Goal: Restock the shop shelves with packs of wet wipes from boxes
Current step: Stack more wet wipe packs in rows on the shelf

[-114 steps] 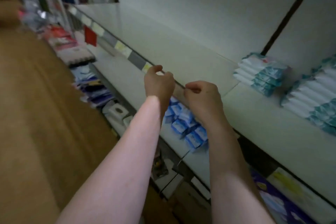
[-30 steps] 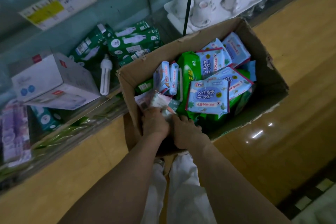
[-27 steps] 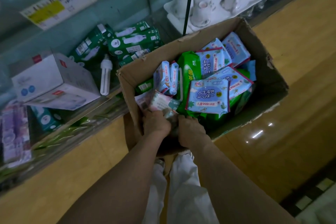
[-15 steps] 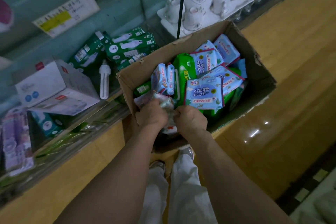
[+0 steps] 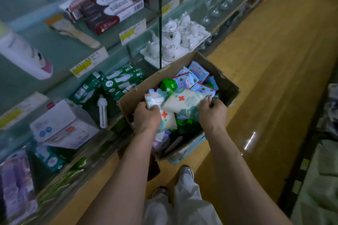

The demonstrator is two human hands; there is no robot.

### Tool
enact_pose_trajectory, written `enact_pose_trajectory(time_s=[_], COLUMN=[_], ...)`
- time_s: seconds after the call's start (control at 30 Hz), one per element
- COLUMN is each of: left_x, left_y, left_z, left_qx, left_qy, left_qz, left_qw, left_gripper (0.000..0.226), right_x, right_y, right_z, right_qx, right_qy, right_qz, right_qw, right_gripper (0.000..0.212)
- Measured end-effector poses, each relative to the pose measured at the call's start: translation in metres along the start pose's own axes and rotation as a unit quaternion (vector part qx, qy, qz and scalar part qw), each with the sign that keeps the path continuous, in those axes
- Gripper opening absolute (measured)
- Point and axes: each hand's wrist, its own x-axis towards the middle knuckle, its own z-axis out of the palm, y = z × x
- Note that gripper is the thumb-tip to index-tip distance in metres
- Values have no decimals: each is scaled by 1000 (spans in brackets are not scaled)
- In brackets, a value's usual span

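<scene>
An open cardboard box (image 5: pixel 226 86) sits on the wooden floor beside a glass cabinet, filled with blue and green wipe packs (image 5: pixel 185 80). Above it I hold a bundle of white wet wipe packs with red crosses (image 5: pixel 182 99). My left hand (image 5: pixel 146 117) grips the bundle's left end, with one pack (image 5: pixel 167 119) under its fingers. My right hand (image 5: pixel 213 111) grips the right end. How the lower packs lie in the box is hidden by the bundle.
The glass cabinet (image 5: pixel 113 71) on the left holds green bulb boxes (image 5: pixel 118 80), a white carton (image 5: pixel 62 126), a white tea set (image 5: pixel 175 40) and wine glasses (image 5: pixel 217 3). Wooden floor (image 5: pixel 274 60) runs to the right. My shoes (image 5: pixel 186 171) stand just before the box.
Earlier my hands were at a shelf edge, then dug into the box's near corner. Now they have lifted out a bundle of white red-cross packs, and the view has tilted up.
</scene>
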Motion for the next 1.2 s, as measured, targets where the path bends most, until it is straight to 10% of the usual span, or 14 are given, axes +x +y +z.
enact_pose_trajectory(time_s=[0.33,1.2], left_x=[-87,-536], left_y=[89,95], left_z=[40,262], left_qx=[-270,-75], left_qy=[-273,-670], left_qz=[-98,8], left_qw=[918,738], left_gripper=[27,29], right_x=[-35,-178], right_y=[-14,192], right_z=[-102,-502], right_qx=[152,342], right_qy=[158,457], right_qz=[44,72], right_qw=[975,818], right_gripper=[26,29])
